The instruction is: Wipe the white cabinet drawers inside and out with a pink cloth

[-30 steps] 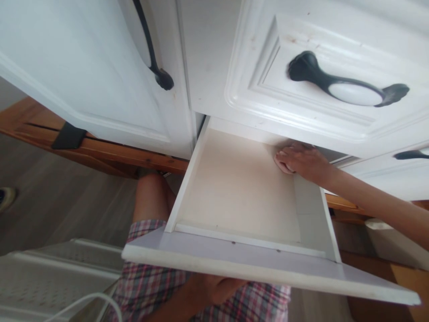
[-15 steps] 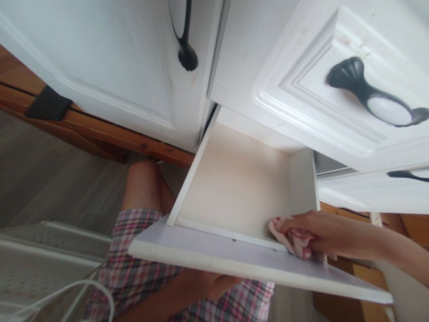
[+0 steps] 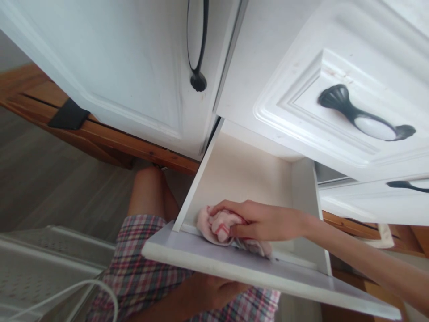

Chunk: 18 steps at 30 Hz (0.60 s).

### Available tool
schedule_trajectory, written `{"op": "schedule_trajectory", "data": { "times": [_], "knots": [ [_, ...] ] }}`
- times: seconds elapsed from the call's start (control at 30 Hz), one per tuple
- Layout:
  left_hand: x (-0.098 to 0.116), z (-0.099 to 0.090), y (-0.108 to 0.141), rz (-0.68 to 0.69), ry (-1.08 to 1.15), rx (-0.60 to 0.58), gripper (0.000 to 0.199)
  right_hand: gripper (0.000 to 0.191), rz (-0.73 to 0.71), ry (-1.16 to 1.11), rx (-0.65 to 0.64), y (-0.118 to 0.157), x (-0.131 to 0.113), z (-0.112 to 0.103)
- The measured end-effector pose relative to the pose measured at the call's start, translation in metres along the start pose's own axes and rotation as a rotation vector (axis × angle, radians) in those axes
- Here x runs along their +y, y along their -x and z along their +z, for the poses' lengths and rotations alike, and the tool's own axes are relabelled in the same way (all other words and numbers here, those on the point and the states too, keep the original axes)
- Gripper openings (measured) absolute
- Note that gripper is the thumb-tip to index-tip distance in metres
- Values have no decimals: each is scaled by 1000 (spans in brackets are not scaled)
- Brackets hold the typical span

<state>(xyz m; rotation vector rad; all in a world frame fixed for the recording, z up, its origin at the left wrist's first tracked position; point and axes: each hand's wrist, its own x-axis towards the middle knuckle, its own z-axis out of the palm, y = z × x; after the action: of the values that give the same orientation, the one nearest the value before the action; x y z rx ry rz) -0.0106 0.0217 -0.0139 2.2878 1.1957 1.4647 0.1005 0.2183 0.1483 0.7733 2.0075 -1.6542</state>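
A crumpled pink-and-white cloth (image 3: pixel 223 226) is bunched under my right hand (image 3: pixel 258 219), with the fingers closed over it. It presses on the inner front edge of a pulled-out white drawer (image 3: pixel 254 152), near the front's left half. My left hand (image 3: pixel 211 290) is below the top edge of the drawer front (image 3: pixel 268 273), on its outer side. Its fingers look curled, but the panel and shadow hide what they hold. The drawer's visible floor is pale and bare.
A white cabinet door (image 3: pixel 134 67) with a dark handle stands at left. Another drawer front (image 3: pixel 351 89) with a black-and-white handle is above right. Perforated white racks (image 3: pixel 50 259) and a white cable (image 3: pixel 83 284) are at lower left. Wooden boards (image 3: pixel 110 143) run behind.
My right hand has slid the cloth leftward along the drawer's inner front edge, from the right corner to the left part. My left hand stays below the front. The view has shifted slightly.
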Motion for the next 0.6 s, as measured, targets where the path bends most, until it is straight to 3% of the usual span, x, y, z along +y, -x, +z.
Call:
{"op": "schedule_trajectory", "data": {
  "times": [0.1,0.27,0.33,0.5,0.6],
  "knots": [
    [2,-3,-7,1,20,10,39,45,-54,-139,161,-31,-3,12],
    [4,-10,-5,26,-102,-100,50,42,121,-513,506,-68,-5,42],
    [4,-14,-5,32,-123,-167,49,41,125,-646,609,-74,-7,45],
    [6,-14,1,100,-169,-227,38,38,45,-819,856,-91,-5,18],
    [6,-7,14,86,-197,-181,30,32,-23,-863,929,-108,3,-6]
  ]
}}
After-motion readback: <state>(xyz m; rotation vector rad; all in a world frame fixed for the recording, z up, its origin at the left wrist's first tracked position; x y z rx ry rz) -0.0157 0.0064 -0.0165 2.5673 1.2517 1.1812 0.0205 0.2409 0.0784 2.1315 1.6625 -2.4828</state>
